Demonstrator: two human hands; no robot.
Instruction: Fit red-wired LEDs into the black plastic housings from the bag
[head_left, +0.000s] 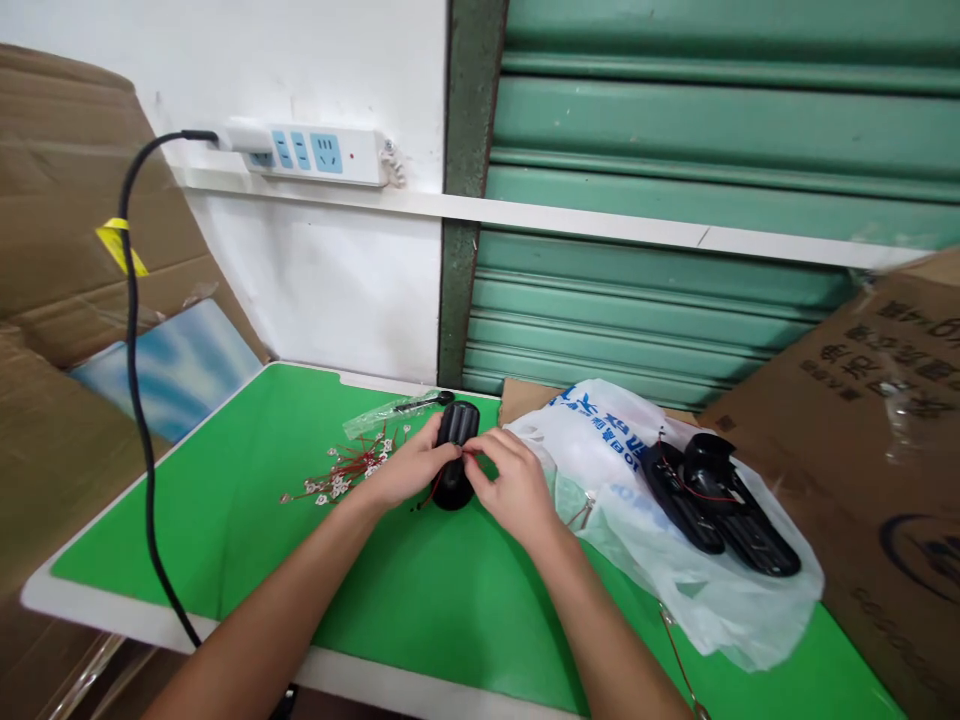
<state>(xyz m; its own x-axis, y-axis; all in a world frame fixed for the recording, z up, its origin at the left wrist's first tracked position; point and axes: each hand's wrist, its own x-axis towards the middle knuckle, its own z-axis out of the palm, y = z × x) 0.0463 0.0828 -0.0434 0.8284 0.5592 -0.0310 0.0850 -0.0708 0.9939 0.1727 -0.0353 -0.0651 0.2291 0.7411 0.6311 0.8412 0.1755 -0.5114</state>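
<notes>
A black plastic housing stands lengthwise on the green tabletop, its near end towards me. My left hand is closed around its left side, thumb across the front. From the right, my right hand pinches a thin red wire against the housing's middle. More thin wire trails from the housing's lower left. Just left of my left hand lies a pile of small white round pieces with red wires. Behind the pile, a clear plastic sleeve rests by a black stick-like part with a rounded end.
On the right, a white plastic bag carries several black housings. Cardboard boxes flank the table. A black cable hangs from the power strip over the table's left side. Behind is a green shutter.
</notes>
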